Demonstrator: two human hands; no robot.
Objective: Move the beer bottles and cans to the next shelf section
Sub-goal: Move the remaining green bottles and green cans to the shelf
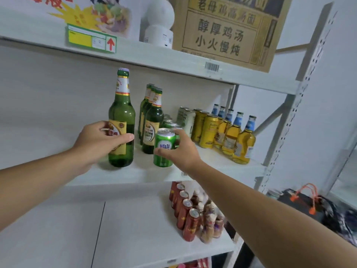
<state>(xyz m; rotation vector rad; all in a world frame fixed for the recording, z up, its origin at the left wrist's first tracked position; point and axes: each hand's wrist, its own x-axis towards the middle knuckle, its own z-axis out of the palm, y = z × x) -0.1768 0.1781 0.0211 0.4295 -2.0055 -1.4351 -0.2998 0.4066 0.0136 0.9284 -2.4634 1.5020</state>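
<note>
Green bottle (121, 120) gripped by left hand (96, 142); right hand (181, 149) grips "崂山" can (164, 147).

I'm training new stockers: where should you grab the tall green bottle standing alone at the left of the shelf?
Grip the green bottle round its wide straight body at the label, coming from the front, as the left hand does. It stands upright with open shelf to its left, while the narrow neck sits close under the upper shelf and gives less hold.

Bright even light, soft focus (edges bowed, lower right blurred).
</note>
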